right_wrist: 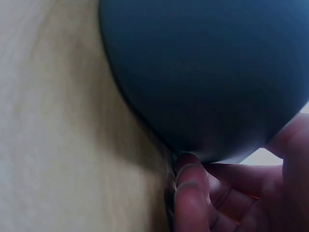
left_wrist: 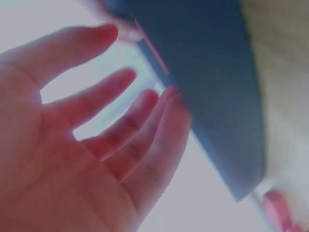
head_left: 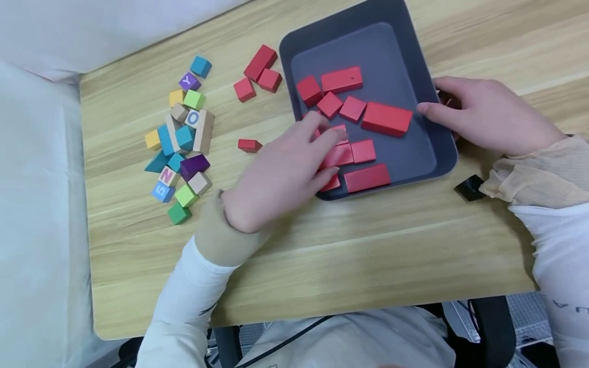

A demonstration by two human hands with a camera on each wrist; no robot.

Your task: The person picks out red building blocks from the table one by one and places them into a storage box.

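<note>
A dark blue-grey tray (head_left: 382,48) holds several red blocks (head_left: 386,119), some long and some short. My left hand (head_left: 285,171) reaches over the tray's near left side, its fingertips among these blocks and hiding part of them. In the left wrist view the left hand's fingers (left_wrist: 116,130) are spread and loosely bent, with nothing seen between them. At the tray's right side, my right hand (head_left: 492,115) grips the wall, thumb on the rim. The right wrist view shows the right hand's fingers (right_wrist: 193,193) against the tray's outer wall (right_wrist: 203,72), low down by the table.
Left of the tray, three red blocks (head_left: 260,63) lie together, and a small red block (head_left: 249,145) lies nearer. Several mixed-colour blocks (head_left: 185,137) cluster farther left on the wooden table (head_left: 368,255). A small black object (head_left: 469,188) sits beside the right wrist.
</note>
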